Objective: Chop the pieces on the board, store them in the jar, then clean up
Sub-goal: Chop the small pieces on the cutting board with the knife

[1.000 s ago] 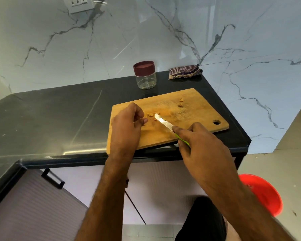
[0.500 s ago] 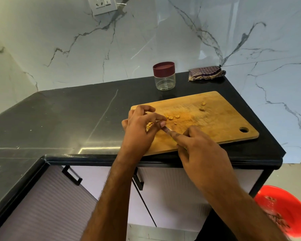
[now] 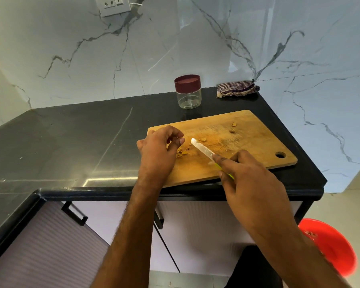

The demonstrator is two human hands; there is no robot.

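Note:
A wooden chopping board [image 3: 256, 140] lies on the black counter [image 3: 71, 138]. Small yellow-brown pieces [image 3: 182, 152] lie on it beside my left hand [image 3: 158, 150], and a few more [image 3: 233, 127] sit toward the far right. My left hand hovers over the board's left end with fingers loosely curled, holding nothing I can see. My right hand [image 3: 249, 179] grips a knife [image 3: 202, 149] by its green handle, forefinger along the blade, tip pointing up-left near the pieces. A clear jar [image 3: 188, 94] with a maroon lid stands behind the board, lid on.
A folded striped cloth [image 3: 236, 88] lies at the counter's back right corner against the marble wall. A red bowl [image 3: 330, 246] sits on the floor at lower right. Cabinet doors with black handles [image 3: 73, 213] are below the counter. A wall socket [image 3: 113, 5] is above.
The knife blade, hidden under my hands half a second ago, now shows, angled up-left. My left hand has let the pinched pieces go and drawn slightly left. The camera view shifted.

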